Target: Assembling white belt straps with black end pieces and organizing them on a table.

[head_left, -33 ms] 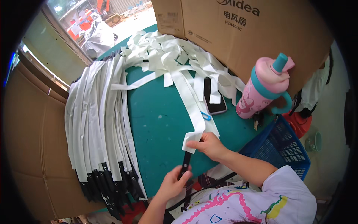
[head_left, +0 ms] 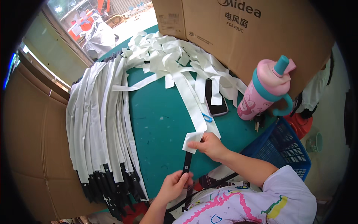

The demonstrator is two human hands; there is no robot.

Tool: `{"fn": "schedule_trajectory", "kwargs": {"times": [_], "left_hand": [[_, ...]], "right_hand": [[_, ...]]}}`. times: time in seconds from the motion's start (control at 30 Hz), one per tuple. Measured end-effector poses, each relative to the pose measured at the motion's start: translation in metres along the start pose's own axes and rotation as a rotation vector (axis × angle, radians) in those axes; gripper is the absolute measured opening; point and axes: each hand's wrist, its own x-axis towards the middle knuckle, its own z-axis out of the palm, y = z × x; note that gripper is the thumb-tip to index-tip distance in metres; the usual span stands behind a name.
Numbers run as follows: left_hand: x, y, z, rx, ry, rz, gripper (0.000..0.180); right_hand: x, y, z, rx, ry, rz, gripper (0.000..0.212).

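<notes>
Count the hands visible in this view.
2: the left hand holds a black strap at the lower middle; the right hand, above and to its right, pinches the folded end of a white strip. Some fingers are hidden.

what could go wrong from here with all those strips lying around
The white fabric strip in the right hand runs back to a tangled pile of white strips, so a pull could snag or drag others. Loose ends overlap the smartphone, which might get shifted along with them. The pink tumbler stands close beside the pile, so a tugged strip or a bumping arm could perhaps tip it.
</notes>
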Motion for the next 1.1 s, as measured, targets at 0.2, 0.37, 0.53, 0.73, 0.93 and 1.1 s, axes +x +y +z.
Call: {"fn": "schedule_trajectory", "kwargs": {"times": [0.2,0.37,0.53,0.73,0.93,1.1], "left_hand": [[0.015,0.055,-0.044,-0.310,-0.141,-0.137,0.023],[-0.035,0.055,-0.067,-0.326,-0.021,-0.136,0.024],[-0.081,0.075,-0.058,-0.406,0.103,-0.058,0.023],[-0.130,0.048,-0.077,0.024,0.199,0.114,0.022],[-0.160,0.047,-0.112,-0.392,-0.019,-0.032,0.021],[-0.191,0.021,-0.147,-0.249,-0.044,-0.096,0.022]], "right_hand": [[0.017,-0.034,0.045,0.037,-0.152,0.134,0.025],[0.015,-0.054,0.063,0.023,-0.048,0.155,0.023],[-0.034,-0.052,0.125,0.070,-0.222,0.289,0.022],[-0.049,-0.062,0.156,0.164,-0.095,0.321,0.031],[-0.055,-0.036,0.209,0.011,-0.172,0.309,0.033],[-0.046,-0.022,0.225,-0.042,-0.144,0.329,0.033]]}}
